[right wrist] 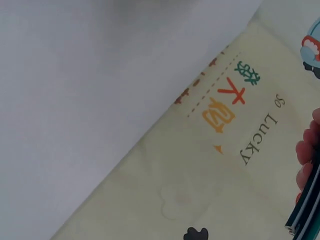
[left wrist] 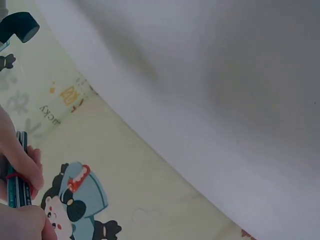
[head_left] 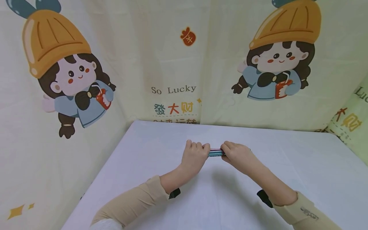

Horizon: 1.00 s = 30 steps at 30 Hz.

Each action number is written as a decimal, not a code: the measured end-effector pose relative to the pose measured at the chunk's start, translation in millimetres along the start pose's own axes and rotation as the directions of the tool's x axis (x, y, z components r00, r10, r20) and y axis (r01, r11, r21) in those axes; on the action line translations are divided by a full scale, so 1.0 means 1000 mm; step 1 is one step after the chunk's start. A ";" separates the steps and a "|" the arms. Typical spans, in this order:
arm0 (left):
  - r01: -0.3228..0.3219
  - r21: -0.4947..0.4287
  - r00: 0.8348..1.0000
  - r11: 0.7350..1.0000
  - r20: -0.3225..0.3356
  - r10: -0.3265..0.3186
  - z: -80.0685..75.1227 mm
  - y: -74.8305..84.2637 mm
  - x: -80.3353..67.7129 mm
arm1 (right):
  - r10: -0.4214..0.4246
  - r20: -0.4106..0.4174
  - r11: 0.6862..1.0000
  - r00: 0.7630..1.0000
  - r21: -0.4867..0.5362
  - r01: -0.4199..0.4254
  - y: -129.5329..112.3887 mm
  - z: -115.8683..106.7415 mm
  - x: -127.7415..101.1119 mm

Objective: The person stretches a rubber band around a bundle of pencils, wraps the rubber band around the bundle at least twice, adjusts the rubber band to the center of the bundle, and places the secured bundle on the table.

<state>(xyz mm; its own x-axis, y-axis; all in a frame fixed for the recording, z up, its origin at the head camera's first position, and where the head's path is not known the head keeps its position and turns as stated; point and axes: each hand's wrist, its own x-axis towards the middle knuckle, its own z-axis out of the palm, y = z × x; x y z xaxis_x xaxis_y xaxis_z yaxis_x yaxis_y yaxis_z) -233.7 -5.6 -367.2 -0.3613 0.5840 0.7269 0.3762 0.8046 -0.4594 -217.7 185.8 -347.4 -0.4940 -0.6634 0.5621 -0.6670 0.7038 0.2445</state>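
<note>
Pencil bundle: a small sheaf of teal-barrelled pencils lies level between the two hands, held above the counter, both ends buried in the fists and only a short middle stretch showing.
Backdrop: a cream cartoon-print cloth hangs beyond and to both sides of the hands, printed with capped figures and the words "So Lucky".
Counter: a white counter spreads under and around the hands; nothing else lies on it near them.
Left hand: the left hand is curled round the bundle's left end, knuckles up. In the left wrist view a red band shows across the barrels just beside a fingertip, though I cannot tell how many turns it makes.
Right hand: the right hand is wrapped round the right end, close beside the left, the two hands near but not touching.
Step in hand: my judgement is that the pencils are being gathered and bound, with the band on near the left hand's side.
Next move: it would call for keeping the barrels squeezed parallel while one hand works the band, since loosening either fist could let the sheaf splay or slip.
</note>
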 end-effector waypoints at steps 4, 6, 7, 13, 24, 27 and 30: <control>0.010 0.009 1.000 1.000 0.000 -0.010 0.000 0.004 -0.001 | -0.008 -0.038 0.999 0.999 -0.037 0.006 -0.003 0.002 0.000; 0.010 0.009 1.000 1.000 0.000 -0.010 -0.001 0.006 -0.001 | -0.008 -0.034 0.998 0.999 -0.064 0.006 -0.005 0.003 0.001; 0.002 0.008 1.000 1.000 -0.004 -0.002 -0.001 0.008 -0.002 | -0.018 -0.023 0.997 1.000 -0.074 0.016 -0.007 0.004 0.001; -0.017 0.025 1.000 1.000 0.000 0.017 -0.004 0.013 0.003 | 0.006 0.050 0.994 0.999 -0.110 -0.001 -0.014 0.008 0.007; -0.003 0.015 0.999 1.000 0.043 0.002 -0.002 -0.003 0.004 | 0.052 -0.049 0.998 0.997 -0.020 -0.053 -0.001 0.002 0.002; -0.008 0.005 1.000 1.000 0.030 0.007 -0.001 -0.003 0.003 | -0.022 -0.071 1.000 0.997 -0.022 0.020 -0.001 0.004 0.002; -0.009 0.004 1.000 1.000 0.022 0.009 0.000 0.000 0.002 | -0.052 -0.066 0.998 0.996 -0.045 0.049 -0.001 0.006 0.001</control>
<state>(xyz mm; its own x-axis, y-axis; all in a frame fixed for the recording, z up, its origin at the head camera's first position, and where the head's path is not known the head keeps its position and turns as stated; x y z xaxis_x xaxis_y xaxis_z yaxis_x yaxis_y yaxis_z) -234.5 -4.3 -365.6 -0.3770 0.5933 0.7112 0.3759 0.7998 -0.4679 -220.9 182.2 -352.0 -0.4205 -0.6807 0.5998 -0.6649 0.6811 0.3068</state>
